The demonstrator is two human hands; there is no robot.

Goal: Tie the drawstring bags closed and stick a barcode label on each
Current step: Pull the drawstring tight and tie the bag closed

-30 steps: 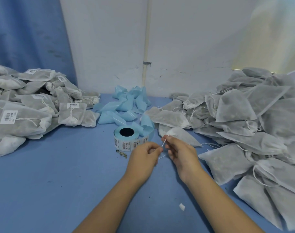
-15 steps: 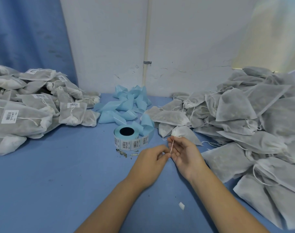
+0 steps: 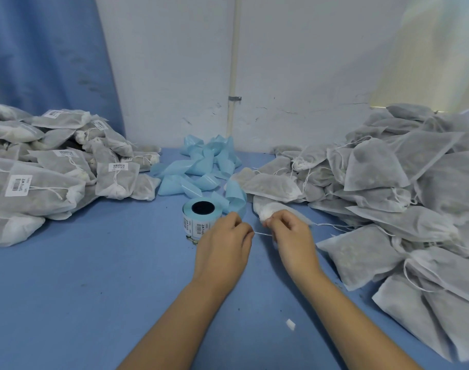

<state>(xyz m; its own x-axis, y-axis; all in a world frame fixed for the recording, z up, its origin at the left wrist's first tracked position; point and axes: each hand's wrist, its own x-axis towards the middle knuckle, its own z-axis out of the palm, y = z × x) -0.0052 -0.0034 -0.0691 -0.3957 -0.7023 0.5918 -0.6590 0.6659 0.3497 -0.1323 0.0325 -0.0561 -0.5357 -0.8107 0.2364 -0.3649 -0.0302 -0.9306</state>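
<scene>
left hand (image 3: 222, 245): back turned up, fingers curled in, fingertips pinching one end of the drawstring (image 3: 262, 233); the forearm comes in from the bottom edge.
right hand (image 3: 293, 233): just beside the left hand, fingers curled, pinching the gathered white neck of the drawstring bag (image 3: 274, 208); the string's other end runs into its fingers.
drawstring: stretched nearly level across the small gap between the two hands.
drawstring bag: on the counter (image 3: 81, 276) just beyond the right hand, its body partly under that hand.
change from half a second ago: the fingertips met then, with the string upright between them; now the hands are drawn apart and the string lies sideways. the left hand now covers the near corner of the label roll.
label roll (image 3: 200, 216): just beyond the left hand, barcodes on its side.
blue backing strip (image 3: 198, 169): a loose heap beyond the roll.
labelled bags (image 3: 54, 177): a heap well to the left of the left hand, necks gathered, barcodes showing.
unlabelled bags (image 3: 388, 198): a bigger heap right of the right hand, strings loose.
white scrap (image 3: 290, 324): on the counter beside the right forearm.
hard to make out: the fingers holding the string are hidden behind the hands; both heaps are cut by the frame edges; the label print is too small to read.
</scene>
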